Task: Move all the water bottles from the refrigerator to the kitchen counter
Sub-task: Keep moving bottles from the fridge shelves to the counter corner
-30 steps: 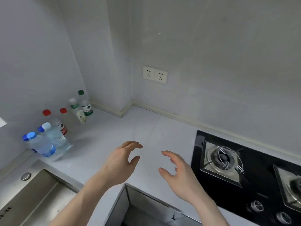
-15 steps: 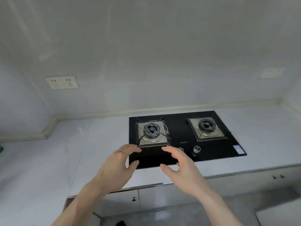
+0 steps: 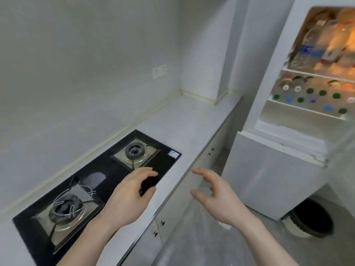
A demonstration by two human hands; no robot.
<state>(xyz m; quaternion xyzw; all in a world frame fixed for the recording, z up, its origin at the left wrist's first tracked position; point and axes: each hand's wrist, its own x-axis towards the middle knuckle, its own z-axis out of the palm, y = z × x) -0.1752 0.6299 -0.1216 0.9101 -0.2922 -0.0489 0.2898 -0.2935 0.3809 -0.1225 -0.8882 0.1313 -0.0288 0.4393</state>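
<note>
We held our left hand (image 3: 130,196) and right hand (image 3: 215,196) out empty, fingers loosely curled, over the white stone kitchen counter (image 3: 184,127) edge. The open white refrigerator (image 3: 278,169) stood at two o'clock, its clear plastic water bottles (image 3: 311,96) showing green and blue caps; labels were too blurred to read.

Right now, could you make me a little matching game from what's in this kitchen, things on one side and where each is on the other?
Things:
1. left hand
2. right hand
3. bottle caps
4. bin

Places:
A. on the floor by the fridge's foot
B. over the stove's black glass
C. on a shelf inside the open fridge
D. over the floor, past the counter edge

Pairs: 1-B, 2-D, 3-C, 4-A
</note>
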